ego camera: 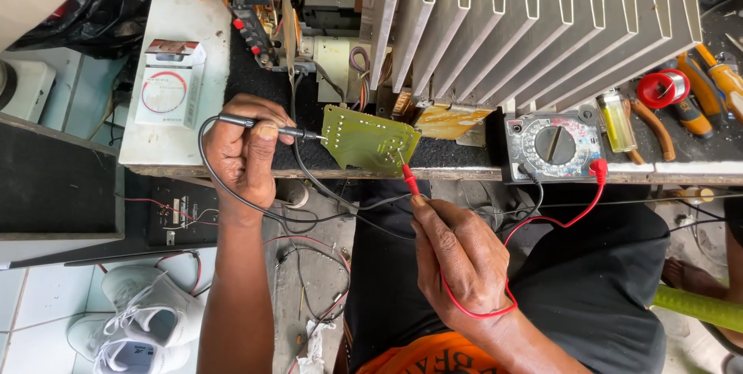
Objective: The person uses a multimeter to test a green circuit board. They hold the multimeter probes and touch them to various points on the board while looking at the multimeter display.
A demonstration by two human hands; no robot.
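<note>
My left hand [246, 149] grips a black meter probe [271, 128], its metal tip touching the left edge of a small green circuit board [368, 140]. My right hand [458, 254] holds a red probe [409, 180] against the board's lower right area. The board hangs at the bench's front edge, wired to an opened amplifier. A red lead [557, 219] runs from my right hand to an analog multimeter [553, 145] lying on the bench to the right.
A large finned metal heatsink [534, 25] fills the bench behind the board. Pliers [696, 87], a solder spool [662, 89] and a yellow lighter [617, 120] lie at the right. A small white box [170, 84] sits left. White sneakers [143, 320] are on the floor.
</note>
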